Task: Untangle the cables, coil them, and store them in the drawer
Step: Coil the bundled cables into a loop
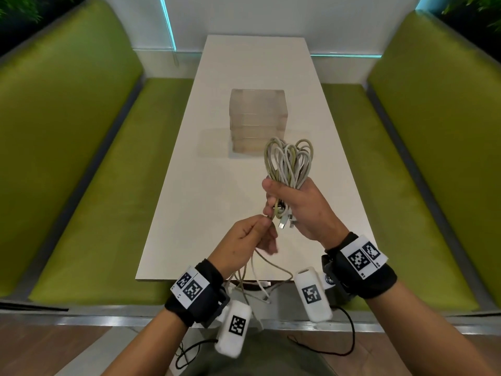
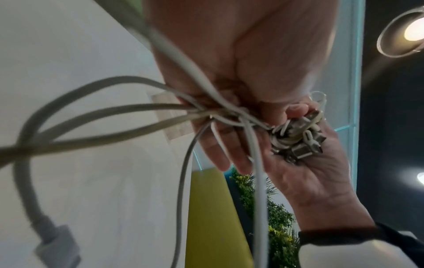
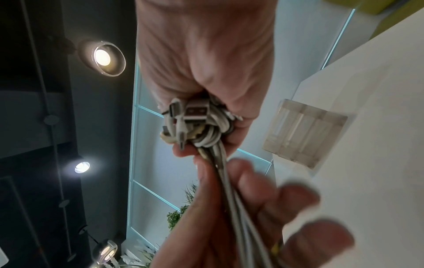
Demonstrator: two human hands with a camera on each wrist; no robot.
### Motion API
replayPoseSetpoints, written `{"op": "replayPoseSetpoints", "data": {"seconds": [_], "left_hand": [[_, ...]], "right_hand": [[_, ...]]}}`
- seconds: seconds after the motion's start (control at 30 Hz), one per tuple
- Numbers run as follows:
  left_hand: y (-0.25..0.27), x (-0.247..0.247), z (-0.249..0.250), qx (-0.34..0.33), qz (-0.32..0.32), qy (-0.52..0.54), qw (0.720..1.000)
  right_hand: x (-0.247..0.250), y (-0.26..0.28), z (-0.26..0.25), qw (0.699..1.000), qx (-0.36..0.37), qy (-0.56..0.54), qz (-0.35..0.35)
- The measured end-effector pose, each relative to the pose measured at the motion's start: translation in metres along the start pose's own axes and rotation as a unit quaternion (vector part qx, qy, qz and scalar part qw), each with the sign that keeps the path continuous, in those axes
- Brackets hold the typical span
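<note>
Grips the cables [image 1: 288, 161] in the right hand [image 1: 301, 210], fist closed round the waist of the bundle, with the loops standing upright above the thumb, on the near side of the drawers [image 1: 257, 120] and slightly to their right, lifted clear of the desk [image 1: 206, 185]. Probably held this high to let the slack hang free rather than drag and snag. Lets the plugs [image 1: 286, 225] poke out below the fist, bunched together, apparently so that the ends stay gathered in one place while the rest is sorted. Pinches a few strands in the left hand [image 1: 249, 237], fingers curled round them, just under the right fist and nearer still than the drawers; from the left wrist view, shows several strands crossing and knotted right at that pinch. Seems placed there to feed or tease one length at a time into the loops. Leaves the tails [image 1: 260, 278] dangling past the near edge of the desk, well short of the drawers, one with a plug at its tip. Judged from this: coiling partly done, tangle below the fist not yet cleared, nothing stored. Shows the drawers as a translucent stack mid-desk, seemingly shut, so would need a free hand to open one. Risks pulling the knot tighter if the strands are tugged hard instead of eased through.
</note>
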State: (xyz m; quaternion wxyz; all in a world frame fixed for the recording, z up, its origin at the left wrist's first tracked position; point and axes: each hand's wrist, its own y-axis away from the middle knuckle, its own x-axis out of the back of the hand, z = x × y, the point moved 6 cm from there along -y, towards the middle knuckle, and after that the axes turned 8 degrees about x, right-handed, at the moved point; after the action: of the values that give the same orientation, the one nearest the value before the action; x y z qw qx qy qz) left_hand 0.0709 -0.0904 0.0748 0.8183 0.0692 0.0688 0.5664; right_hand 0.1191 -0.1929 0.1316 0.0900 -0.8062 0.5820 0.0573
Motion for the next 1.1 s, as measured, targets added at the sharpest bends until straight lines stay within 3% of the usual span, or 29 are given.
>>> {"op": "replayPoseSetpoints", "data": {"seconds": [0.17, 0.3, 0.37, 0.43, 0.5, 0.57, 0.63, 0.73, 0.87, 1.1], "left_hand": [[0.000, -0.006, 0.004, 0.012, -0.022, -0.003, 1.000], [0.005, 0.000, -0.009, 0.042, -0.031, -0.018, 0.998], [0.006, 0.003, -0.010, 0.054, -0.031, -0.015, 0.998], [0.007, 0.006, -0.008, 0.071, -0.035, 0.001, 0.997], [0.009, 0.008, -0.006, 0.090, -0.051, 0.009, 0.995], [0.011, 0.010, -0.002, 0.093, -0.071, -0.002, 0.993], [0.014, 0.008, 0.002, 0.089, -0.087, -0.019, 0.992], [0.015, 0.001, 0.005, 0.089, -0.099, -0.030, 0.991], [0.011, -0.002, 0.004, 0.081, -0.093, -0.010, 0.992], [0.008, 0.000, 0.001, 0.075, -0.095, -0.023, 0.992]], "right_hand": [[0.003, 0.002, -0.005, 1.000, -0.017, -0.024, -0.009], [0.020, -0.006, -0.026, 0.999, 0.026, -0.028, 0.016], [0.025, -0.006, -0.033, 0.999, 0.041, 0.014, 0.002], [0.027, -0.006, -0.038, 0.989, 0.057, 0.129, -0.036], [0.030, -0.006, -0.037, 0.957, 0.036, 0.275, -0.082], [0.030, -0.003, -0.027, 0.906, -0.015, 0.388, -0.166], [0.025, 0.005, -0.014, 0.857, -0.070, 0.442, -0.256], [0.022, 0.012, -0.002, 0.820, -0.137, 0.450, -0.326], [0.022, 0.015, 0.003, 0.815, -0.171, 0.425, -0.355], [0.020, 0.011, 0.008, 0.827, -0.114, 0.447, -0.322]]}}
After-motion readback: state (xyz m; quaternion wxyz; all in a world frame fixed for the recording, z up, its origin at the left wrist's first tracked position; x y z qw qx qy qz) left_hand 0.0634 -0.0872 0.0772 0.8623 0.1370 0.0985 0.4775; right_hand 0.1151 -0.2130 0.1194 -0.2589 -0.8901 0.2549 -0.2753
